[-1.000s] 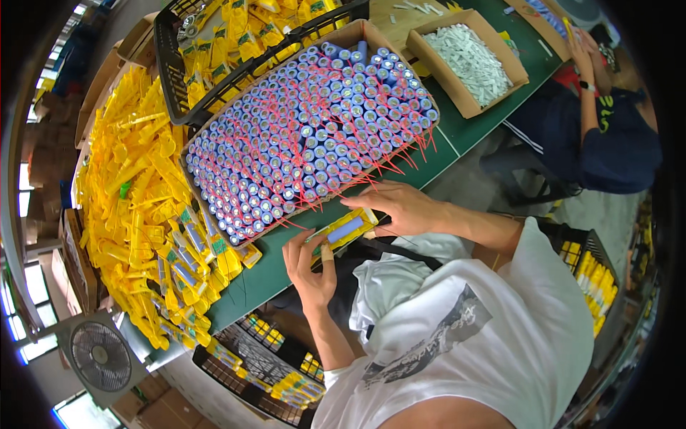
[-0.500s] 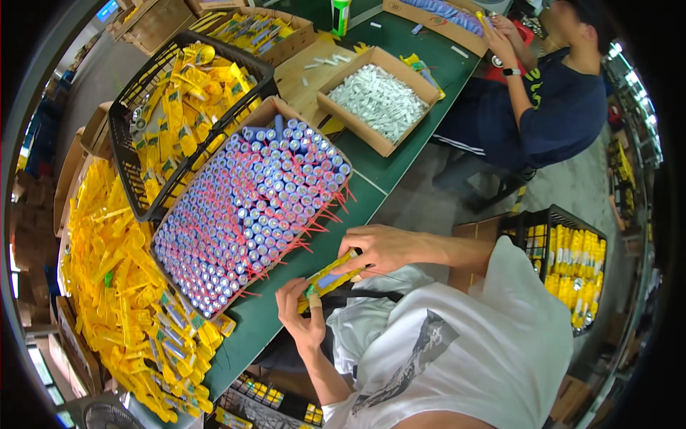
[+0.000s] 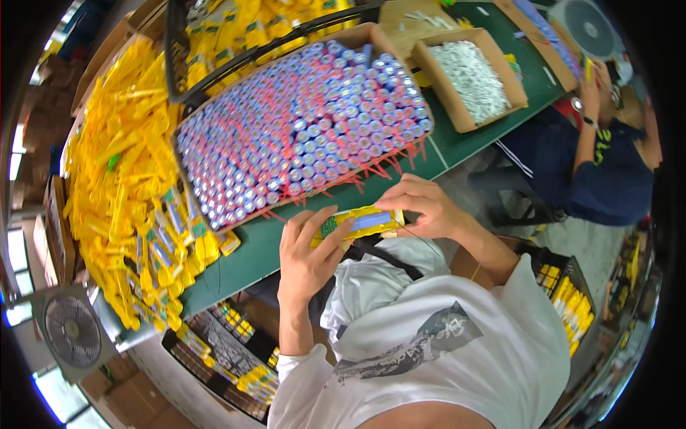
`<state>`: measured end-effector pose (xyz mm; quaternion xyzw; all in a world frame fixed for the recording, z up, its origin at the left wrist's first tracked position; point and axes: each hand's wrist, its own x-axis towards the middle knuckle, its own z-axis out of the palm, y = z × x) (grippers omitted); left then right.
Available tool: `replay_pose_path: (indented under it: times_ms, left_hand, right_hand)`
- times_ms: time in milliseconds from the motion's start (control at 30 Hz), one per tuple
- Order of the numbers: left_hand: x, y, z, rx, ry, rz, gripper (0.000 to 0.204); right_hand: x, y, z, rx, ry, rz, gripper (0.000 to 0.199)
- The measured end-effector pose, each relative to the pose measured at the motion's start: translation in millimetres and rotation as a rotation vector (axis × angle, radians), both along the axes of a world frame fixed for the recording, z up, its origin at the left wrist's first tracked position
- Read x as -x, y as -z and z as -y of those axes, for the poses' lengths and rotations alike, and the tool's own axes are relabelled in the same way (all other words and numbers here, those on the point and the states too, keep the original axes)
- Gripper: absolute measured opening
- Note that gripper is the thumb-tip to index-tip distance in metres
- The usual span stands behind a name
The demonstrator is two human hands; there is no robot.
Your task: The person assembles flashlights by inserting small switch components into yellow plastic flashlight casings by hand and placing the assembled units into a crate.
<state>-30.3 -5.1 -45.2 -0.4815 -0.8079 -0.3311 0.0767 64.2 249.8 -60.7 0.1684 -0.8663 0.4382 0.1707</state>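
Between my two hands, in front of my torso, is a long yellow plastic casing (image 3: 367,231). A blue-purple cylindrical battery cell (image 3: 371,220) lies in it, with a green circuit board (image 3: 329,227) toward its left end. My left hand (image 3: 307,250) grips the left end, fingers bent over the top. At the other end my right hand (image 3: 423,207) pinches the casing between thumb and fingers. A thin dark wire trails below the right hand. Just beyond stands a carton (image 3: 384,41) packed with upright battery cells (image 3: 307,154) and red wires.
A heap of yellow casings (image 3: 118,200) covers the left of the green table (image 3: 250,259). Behind are a black basket (image 3: 174,57) and a carton of small white pieces (image 3: 468,79). A fan (image 3: 71,329) stands lower left. A co-worker (image 3: 607,186) sits at right, near a black crate (image 3: 572,275).
The view has swung round. The casing, slanted before, now lies nearly level with its inside showing. My left hand now reaches over its top, and both hands still hold it.
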Motion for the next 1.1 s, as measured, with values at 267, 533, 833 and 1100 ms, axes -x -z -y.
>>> replay_pose_path:
  times_ms: [267, 533, 833, 1100]
  left_hand:
    - [-6.1, 16.6, 36.4, -0.056, -0.178, 0.087, 0.044]
    - [-8.4, 24.6, 35.2, -0.022, -0.192, 0.043, 0.042]
    - [-20.2, -5.3, 17.9, 0.039, -0.067, 0.052, 0.040]
    - [-43.4, -11.9, 13.3, -0.416, -0.108, -0.409, 0.032]
  right_hand:
    - [29.1, 20.7, 21.9, -0.007, -0.053, -0.009, 0.045]
    - [38.5, 35.2, 15.8, -0.062, -0.081, -0.142, 0.040]
    - [-11.4, 6.3, -1.2, -0.048, -0.026, -0.135, 0.033]
    - [-85.0, -62.7, -96.3, -0.142, 0.522, -0.251, 0.039]
